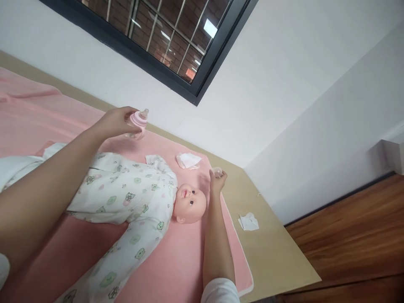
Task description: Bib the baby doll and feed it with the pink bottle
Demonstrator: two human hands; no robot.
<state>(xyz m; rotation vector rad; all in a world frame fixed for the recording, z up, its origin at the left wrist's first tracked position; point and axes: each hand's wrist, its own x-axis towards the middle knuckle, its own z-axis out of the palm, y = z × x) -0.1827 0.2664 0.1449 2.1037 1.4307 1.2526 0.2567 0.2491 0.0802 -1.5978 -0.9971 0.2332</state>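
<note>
My left hand [115,122] is closed around a baby bottle [139,121] with a pink collar and a clear nipple that points up and to the right. My right hand [217,182] grips a clear, rounded bottle cap [217,171] near the far right corner of the pink blanket; the fingers partly hide it. Between my arms a baby doll [192,204] lies on its back, dressed in a white printed outfit [126,189]. My left forearm crosses over the doll's body and covers part of it.
The pink blanket [170,269] covers much of the tan table [277,261]. A crumpled white packet [188,160] lies beyond the doll's head, and a folded white tissue [249,221] to the right. A white wall and a dark-framed window [197,90] rise behind the table.
</note>
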